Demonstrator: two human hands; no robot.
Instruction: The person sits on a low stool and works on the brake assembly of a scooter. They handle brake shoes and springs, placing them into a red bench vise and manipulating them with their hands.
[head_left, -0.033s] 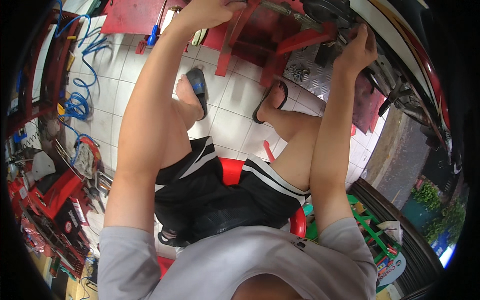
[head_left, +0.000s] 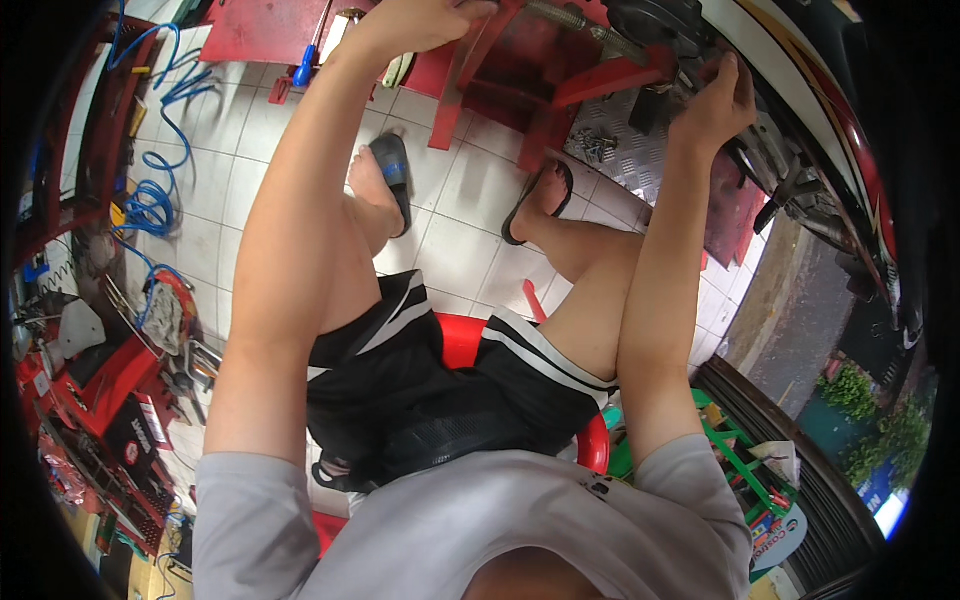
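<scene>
My left hand [head_left: 425, 25] reaches to the top edge beside the red metal stand [head_left: 462, 85]. Its fingers are bent around something dark that the frame edge cuts off. My right hand [head_left: 715, 105] is raised at the underside of a motorcycle [head_left: 800, 60], next to a dark round engine part [head_left: 655, 20]. Its fingers are curled together, and whatever lies between them is hidden. A metal spring-like rod [head_left: 575, 32] runs between the hands. Below the right hand, several small bolts [head_left: 597, 147] lie on a patterned metal plate [head_left: 625, 130].
A blue-handled screwdriver [head_left: 306, 68] lies on a red panel [head_left: 245, 35] at the upper left. Coiled blue air hose [head_left: 150, 205] trails over the tiles. Tools and red racks [head_left: 120, 385] crowd the left side. I sit on a red stool [head_left: 462, 345]; a green rack [head_left: 745, 455] stands at right.
</scene>
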